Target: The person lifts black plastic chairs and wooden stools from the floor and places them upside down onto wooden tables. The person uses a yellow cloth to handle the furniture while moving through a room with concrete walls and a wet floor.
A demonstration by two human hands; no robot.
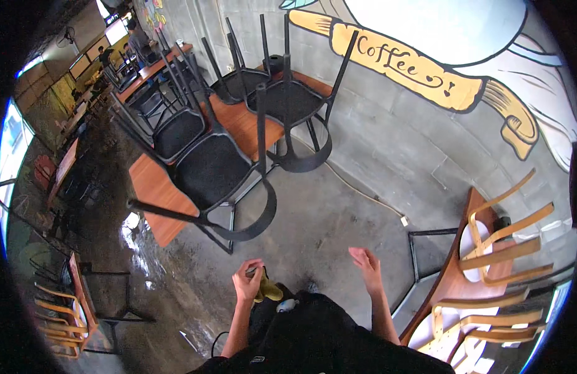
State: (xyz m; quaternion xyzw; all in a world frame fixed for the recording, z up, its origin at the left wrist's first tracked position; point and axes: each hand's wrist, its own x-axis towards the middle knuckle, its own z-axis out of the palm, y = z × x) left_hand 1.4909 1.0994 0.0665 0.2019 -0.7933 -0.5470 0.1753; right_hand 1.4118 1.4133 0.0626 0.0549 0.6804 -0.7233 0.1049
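Note:
My left hand (247,280) is raised above the floor, its fingers curled towards the thumb. A yellowish, soft-looking item (269,290) lies right behind it in view; I cannot tell whether the hand touches it or whether it is a shoe. My right hand (368,267) hovers over the concrete floor (323,233) with fingers extended and nothing in it. Ahead stands a wooden-topped table (244,122). Black chairs rest upside down on it, one chair seat (213,172) nearest me, another (291,100) by the wall. Both hands are apart from the table and chairs.
At right, a table (449,276) carries upturned bentwood chairs (501,255). Another such table (80,299) stands at left. A cable with a white socket end (404,220) runs along the painted block wall (386,159). The floor shines wet (136,238) at left. People (138,39) are far back.

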